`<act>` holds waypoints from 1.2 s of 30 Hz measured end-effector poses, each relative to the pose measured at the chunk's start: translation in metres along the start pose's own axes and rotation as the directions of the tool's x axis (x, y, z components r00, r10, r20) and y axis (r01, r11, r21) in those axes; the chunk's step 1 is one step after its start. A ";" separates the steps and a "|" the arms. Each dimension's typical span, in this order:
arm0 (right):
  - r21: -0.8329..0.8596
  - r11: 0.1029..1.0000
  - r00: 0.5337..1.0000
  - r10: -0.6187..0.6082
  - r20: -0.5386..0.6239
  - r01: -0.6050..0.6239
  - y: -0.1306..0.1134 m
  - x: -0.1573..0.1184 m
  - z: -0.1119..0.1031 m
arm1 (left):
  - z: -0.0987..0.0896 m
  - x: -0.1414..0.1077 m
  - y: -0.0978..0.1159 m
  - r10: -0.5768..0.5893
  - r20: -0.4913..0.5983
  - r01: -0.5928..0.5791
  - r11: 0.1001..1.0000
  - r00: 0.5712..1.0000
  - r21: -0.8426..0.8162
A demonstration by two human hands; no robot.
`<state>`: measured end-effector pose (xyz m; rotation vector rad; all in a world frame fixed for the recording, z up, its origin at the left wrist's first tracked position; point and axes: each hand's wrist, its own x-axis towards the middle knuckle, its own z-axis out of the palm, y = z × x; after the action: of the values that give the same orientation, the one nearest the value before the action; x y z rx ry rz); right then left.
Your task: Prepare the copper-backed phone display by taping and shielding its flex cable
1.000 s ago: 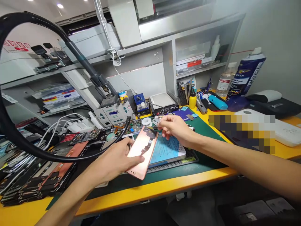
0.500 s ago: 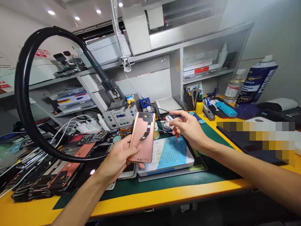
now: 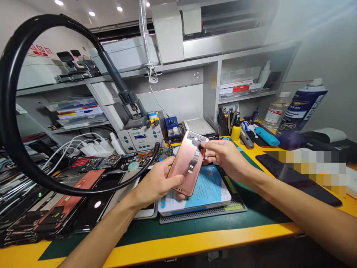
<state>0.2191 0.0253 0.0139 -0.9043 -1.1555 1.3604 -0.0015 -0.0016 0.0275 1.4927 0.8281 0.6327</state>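
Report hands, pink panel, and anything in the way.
Left hand gripping pink panel near its lower end. Right hand at its upper edge, contact unclear. Panel tilted above blue-and-white box. Black hose loops left, not blocking panel.

Green mat [image 3: 256, 213] on yellow bench [image 3: 167, 249]

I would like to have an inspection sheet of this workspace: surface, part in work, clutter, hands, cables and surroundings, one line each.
Surface: green mat on a yellow bench.
Job's things: pink phone panel, tilted above a blue-and-white box.
Clutter: piled phone parts at left; dark flat panel at right.
Hands: left hand grips the pink panel's lower end; right hand is at its upper edge, pinch unclear.
Cables: white cables at left; thick black hose looping.
Surroundings: grey shelves behind; spray can at right.
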 end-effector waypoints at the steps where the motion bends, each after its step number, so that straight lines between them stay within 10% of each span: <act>1: 0.002 1.000 1.000 0.016 -0.002 -0.016 0.000 0.001 -0.001 | -0.001 0.001 -0.002 0.001 0.003 -0.001 1.000 1.000 -0.001; 12: 0.015 0.989 0.989 0.145 0.016 -0.145 -0.003 -0.001 0.001 | -0.005 -0.004 -0.015 0.125 -0.220 -0.136 0.990 0.967 -0.037; 21: -0.070 0.939 0.940 0.339 0.036 -0.336 -0.010 -0.010 0.008 | -0.039 -0.008 -0.009 0.013 -0.270 -0.130 0.898 0.963 -0.420; 25: -0.135 0.906 0.905 0.415 0.091 -0.401 -0.008 -0.015 0.019 | -0.038 -0.012 -0.004 0.157 -0.272 -0.284 0.800 0.949 -0.528; 36: -0.286 0.882 0.892 0.427 0.147 -0.375 0.005 -0.026 0.025 | 0.012 0.007 -0.005 0.292 -0.261 -0.313 0.949 0.920 -0.043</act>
<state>0.1971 -0.0038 0.0127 -1.2630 -1.3715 1.7017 0.0119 -0.0034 0.0211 1.4955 0.7550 1.0946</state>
